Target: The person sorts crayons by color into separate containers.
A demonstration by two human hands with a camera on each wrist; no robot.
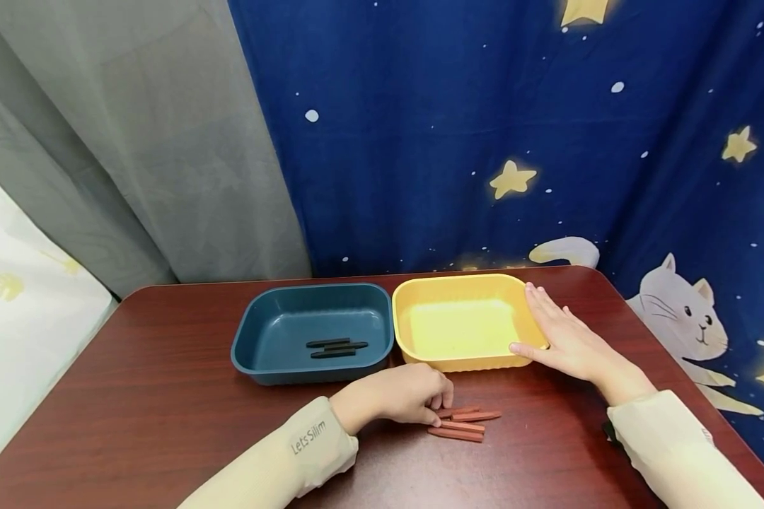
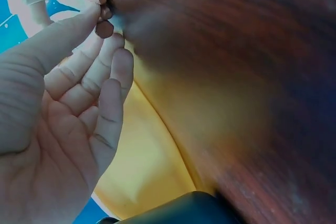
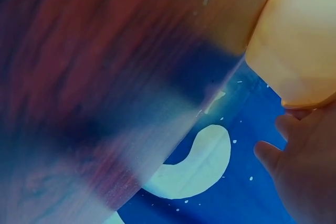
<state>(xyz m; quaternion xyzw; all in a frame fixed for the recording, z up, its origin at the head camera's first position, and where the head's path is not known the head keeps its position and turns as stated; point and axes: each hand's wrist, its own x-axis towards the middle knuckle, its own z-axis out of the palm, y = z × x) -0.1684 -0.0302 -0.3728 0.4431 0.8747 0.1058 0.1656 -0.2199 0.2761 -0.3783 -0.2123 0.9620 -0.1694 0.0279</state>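
Several reddish-brown crayons lie in a loose bunch on the table, in front of a yellow bin. My left hand is at the bunch's left end; in the left wrist view its thumb and fingertips pinch a brown crayon, seen end-on. My right hand rests against the yellow bin's right side with straight fingers, the thumb over the front right corner of the rim. Three black crayons lie in the dark blue bin, left of the yellow one.
Both bins stand side by side near the back edge of the dark red wooden table. Behind it hang a grey curtain and a blue curtain with stars and a cat.
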